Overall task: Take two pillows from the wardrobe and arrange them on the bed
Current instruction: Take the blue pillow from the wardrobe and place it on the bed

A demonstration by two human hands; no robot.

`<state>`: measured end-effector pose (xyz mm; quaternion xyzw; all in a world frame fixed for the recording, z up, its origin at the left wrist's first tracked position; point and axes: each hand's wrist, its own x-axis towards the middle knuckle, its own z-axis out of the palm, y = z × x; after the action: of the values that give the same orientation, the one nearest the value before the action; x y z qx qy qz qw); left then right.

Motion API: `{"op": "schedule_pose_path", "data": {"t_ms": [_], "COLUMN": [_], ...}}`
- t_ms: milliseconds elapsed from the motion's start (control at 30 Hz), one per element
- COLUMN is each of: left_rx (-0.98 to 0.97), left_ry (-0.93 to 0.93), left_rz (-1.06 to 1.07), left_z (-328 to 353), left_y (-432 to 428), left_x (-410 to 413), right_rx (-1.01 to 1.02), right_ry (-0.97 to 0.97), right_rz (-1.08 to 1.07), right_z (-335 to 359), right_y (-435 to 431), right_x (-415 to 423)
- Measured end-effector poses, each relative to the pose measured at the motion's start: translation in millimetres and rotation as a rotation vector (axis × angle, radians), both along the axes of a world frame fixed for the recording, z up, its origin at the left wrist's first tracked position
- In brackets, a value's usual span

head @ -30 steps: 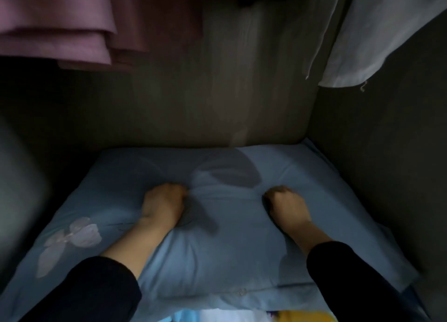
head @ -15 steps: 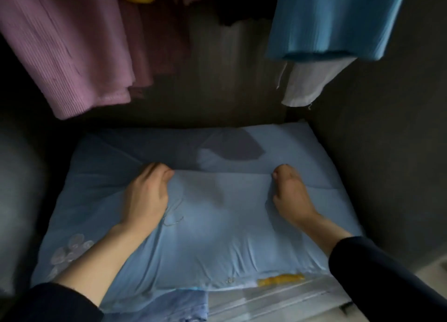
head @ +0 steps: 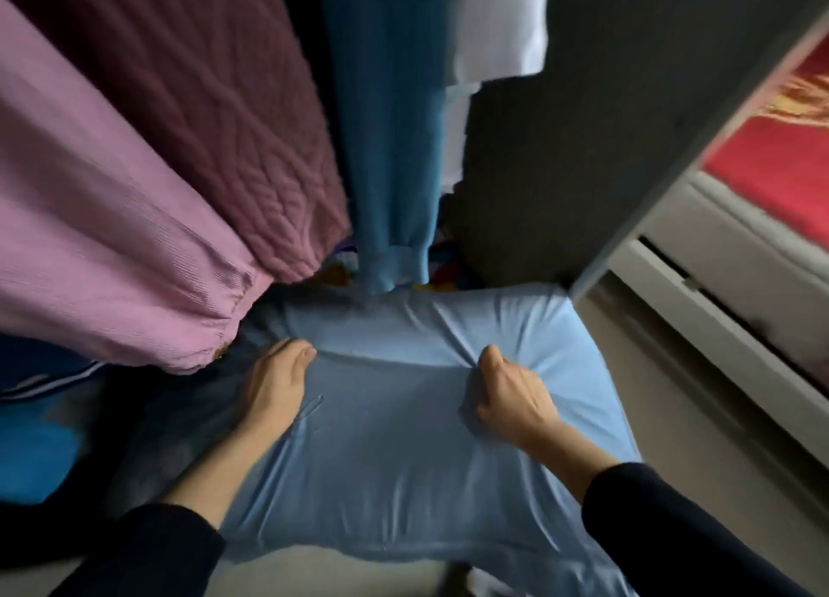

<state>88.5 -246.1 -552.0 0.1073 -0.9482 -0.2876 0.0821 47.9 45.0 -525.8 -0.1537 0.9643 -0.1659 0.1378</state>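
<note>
Wardrobe (head: 583,147), clothes (head: 134,219) hanging. Blue pillow (head: 403,453) half out, at its mouth. Left hand (head: 276,383) and right hand (head: 511,392), fingers clamped on the cover. Bed (head: 771,170) right. Likely first pillow; placing remains.

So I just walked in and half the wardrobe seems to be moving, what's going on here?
A person is holding a light blue pillow in both hands in front of the open wardrobe. The left hand and right hand each bunch a fistful of its cover. The pillow's far edge sits under the hanging clothes: a pink garment, a maroon one and a blue one. The bed with its red cover is off to the right, with no pillow showing on the visible part.
</note>
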Motion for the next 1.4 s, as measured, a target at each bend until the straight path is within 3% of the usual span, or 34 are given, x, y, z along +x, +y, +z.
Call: {"op": "schedule_pose_path", "data": {"t_ms": [167,400,667,867,1067,1267,1400], "left_rx": [-0.016,-0.044,0.07,-0.028,0.106,0.198,0.226], "left_ry": [0.018,-0.032,-0.167,-0.315,-0.15,0.028,0.096], "left_rz": [-0.079,-0.1,-0.304,-0.714,-0.788,-0.805,-0.832], "left_z": [62,128,185,222,257,295,302], "left_y": [28,71,253,399,524,624,667], "left_x": [26,93,76,15,-74,-216,-319], "right_rx": [-0.015,-0.016,0.007,0.207,0.357,0.343,0.217], "right_ry": [-0.018,0.103,0.103,0.206,0.268,0.397,0.469], "right_rz": [-0.005,0.193,0.203,0.355,0.156,-0.3,-0.536], "right_z": [80,162,229,265,307,330,331], "right_y": [31,74,269,421,529,600,624], "right_x": [18,67,69,46,-34,-158,-257]}}
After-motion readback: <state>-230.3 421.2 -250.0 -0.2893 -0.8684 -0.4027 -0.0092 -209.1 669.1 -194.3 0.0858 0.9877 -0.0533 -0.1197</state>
